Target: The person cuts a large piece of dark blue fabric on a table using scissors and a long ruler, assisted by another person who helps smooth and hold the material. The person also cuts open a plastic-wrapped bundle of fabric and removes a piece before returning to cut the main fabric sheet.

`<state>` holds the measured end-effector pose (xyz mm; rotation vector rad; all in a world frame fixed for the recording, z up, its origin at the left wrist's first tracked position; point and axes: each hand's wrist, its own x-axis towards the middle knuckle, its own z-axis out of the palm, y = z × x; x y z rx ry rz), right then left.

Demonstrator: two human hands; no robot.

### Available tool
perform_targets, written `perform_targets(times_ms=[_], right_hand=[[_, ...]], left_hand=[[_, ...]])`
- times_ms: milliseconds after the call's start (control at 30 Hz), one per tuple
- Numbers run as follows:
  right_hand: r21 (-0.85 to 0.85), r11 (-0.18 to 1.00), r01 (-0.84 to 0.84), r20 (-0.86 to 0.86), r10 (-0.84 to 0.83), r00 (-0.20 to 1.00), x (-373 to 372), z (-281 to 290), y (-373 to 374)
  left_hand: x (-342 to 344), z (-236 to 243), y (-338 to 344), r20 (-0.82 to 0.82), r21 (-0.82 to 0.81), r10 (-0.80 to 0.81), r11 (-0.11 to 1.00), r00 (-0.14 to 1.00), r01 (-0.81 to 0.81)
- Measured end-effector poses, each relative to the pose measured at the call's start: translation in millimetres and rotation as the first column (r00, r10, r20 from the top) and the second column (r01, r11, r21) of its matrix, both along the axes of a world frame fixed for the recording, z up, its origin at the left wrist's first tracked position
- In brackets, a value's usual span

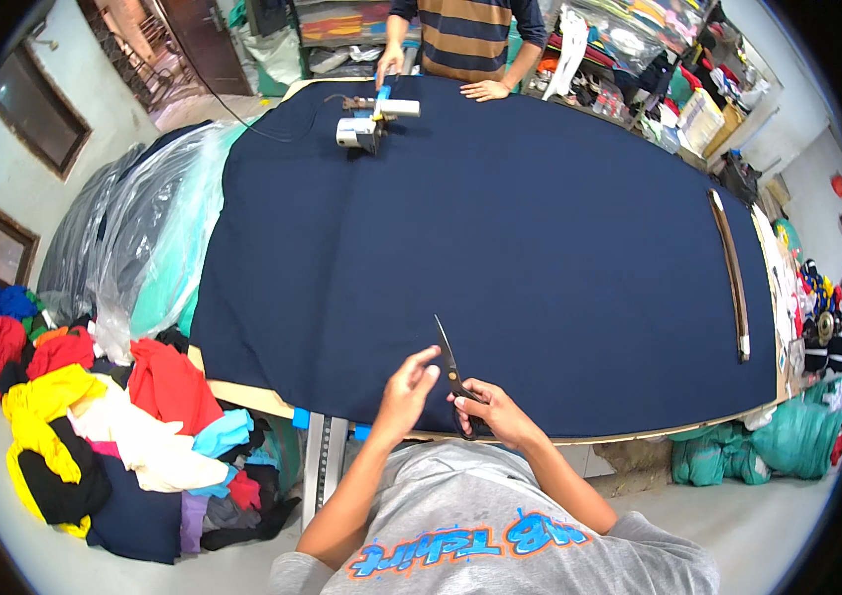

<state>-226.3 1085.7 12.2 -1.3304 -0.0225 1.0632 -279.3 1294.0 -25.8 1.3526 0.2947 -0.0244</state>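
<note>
A wide sheet of dark navy fabric [500, 228] covers the table in front of me. Over its near edge my right hand [488, 409] grips a pair of scissors [452, 372] by the black handles. The blades point away from me and look closed together. Just left of the blades, my left hand [409, 392] is raised with its fingers apart and nothing in it. At the far side, a co-worker's hand [389, 64] is on a fabric cutting machine [369, 124] standing on the cloth. The co-worker's other hand [485, 90] lies flat on the far edge.
A long brown bar [730, 278] with pale ends lies on the fabric at the right. Plastic-wrapped rolls [123, 228] stand at the left, above a heap of coloured cloth [123, 426]. Green bundles [778, 441] sit on the floor at right. The machine's cable [213, 84] hangs at the far left.
</note>
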Motion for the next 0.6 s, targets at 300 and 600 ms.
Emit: perform_targets(times_ms=[300,600], right_hand=[[-0.504,0.809,0.303,0.439,-0.062,0.896,-30,-88,-91],[-0.601,0.668,0.439,0.513,-0.098,0.853,-3,-93,-118]], left_hand=[[-36,-19,67,-0.019,0.003,0.521,0.853,0.853,-0.521],[-114,-36,58,-0.196,0.110,0.717,0.694,0.668,-0.712]])
